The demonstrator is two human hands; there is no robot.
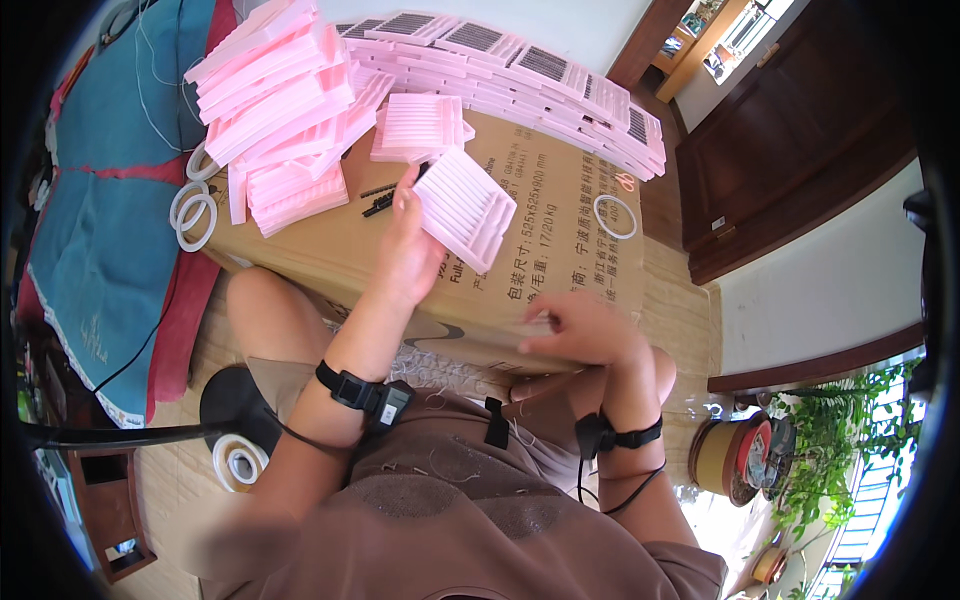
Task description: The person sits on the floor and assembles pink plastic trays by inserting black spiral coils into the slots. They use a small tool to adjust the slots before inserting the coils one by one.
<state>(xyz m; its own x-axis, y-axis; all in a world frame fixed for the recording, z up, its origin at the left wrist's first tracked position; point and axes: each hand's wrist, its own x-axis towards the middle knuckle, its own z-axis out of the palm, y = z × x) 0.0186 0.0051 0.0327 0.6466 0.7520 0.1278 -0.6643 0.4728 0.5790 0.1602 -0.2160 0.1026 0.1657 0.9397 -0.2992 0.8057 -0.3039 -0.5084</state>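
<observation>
My left hand (412,250) grips a pale pink slotted tray (465,208) by its left edge and holds it tilted above the cardboard box (490,320). The tray's parallel grooves face up and look bare. My right hand (585,330) hovers over the near edge of the box, fingers loosely bent and apart, with nothing in them; it is slightly blurred. Behind my left hand lie a few thin dark strips (378,203), partly hidden by it. Another pink tray (420,122) rests on the box just beyond the held one.
A leaning pile of pink trays (275,95) stands at the left. Along the far edge run stacked trays (480,42) with dark pieces in their slots. White rings (193,220) lie at the left edge, and another white ring (615,217) lies at the right.
</observation>
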